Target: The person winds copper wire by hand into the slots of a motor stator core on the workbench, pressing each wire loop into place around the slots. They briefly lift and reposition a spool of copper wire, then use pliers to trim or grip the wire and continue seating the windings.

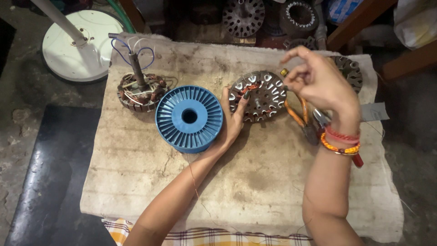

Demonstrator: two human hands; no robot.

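Centrally, slotted stator core (258,95) lies flat on worn slab (236,182). My left hand (234,119) presses its 9 o'clock edge, fingers spread. My right hand (318,82) hovers at 3 o'clock, fingertips pinched; anything gripped too thin to discern. Orange-handled pliers (298,116) partly hidden beneath wrist. Blue spool (189,118) at 9 o'clock.

A worn, stained beige stone slab (255,182) carries the work, with a yellow checked cloth (205,237) showing under its near edge between the two forearms. A round grey metal stator with copper windings (259,95) lies under the fingers of the left hand (232,119). Just outside that hand stands a blue ribbed plastic spool (189,118), and beyond it a wound brown stator with an upright shaft and blue wires (140,89). Orange-handled pliers (298,114) lie below the right hand (318,84), and another grey stator plate (349,70) lies beyond it.
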